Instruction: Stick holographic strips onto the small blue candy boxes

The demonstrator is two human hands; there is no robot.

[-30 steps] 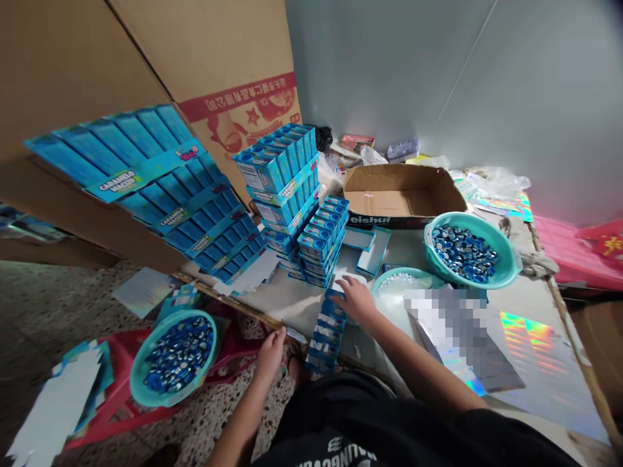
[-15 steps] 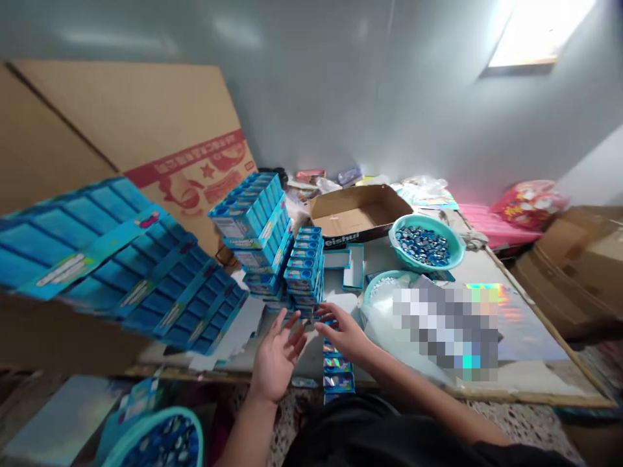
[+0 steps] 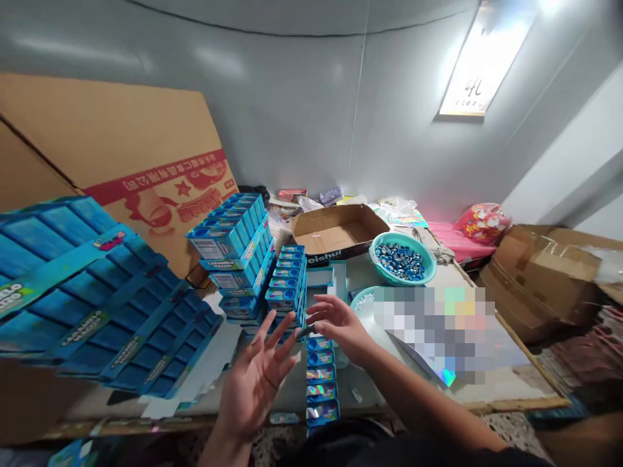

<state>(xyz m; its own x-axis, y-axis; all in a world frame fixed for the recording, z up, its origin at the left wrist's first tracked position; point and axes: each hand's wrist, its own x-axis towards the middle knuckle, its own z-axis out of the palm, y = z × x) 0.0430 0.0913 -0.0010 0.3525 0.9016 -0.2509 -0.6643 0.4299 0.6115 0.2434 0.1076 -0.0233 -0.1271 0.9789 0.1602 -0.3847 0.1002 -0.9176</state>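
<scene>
Small dark piece (image 3: 305, 332), thin and perhaps a disc seen edge-on, is pinched at the fingertips of the right hand (image 3: 338, 327), above the table (image 3: 448, 279). The left hand (image 3: 256, 376) is spread open, fingertips close to it. Just below runs a row of glossy blue cartons (image 3: 321, 375), some flashing rainbow foil. Beyond sit a shallow brown cardboard box (image 3: 341, 230) and a round turquoise plastic basin (image 3: 403, 281) of shiny blue and silver pieces (image 3: 400, 261).
</scene>
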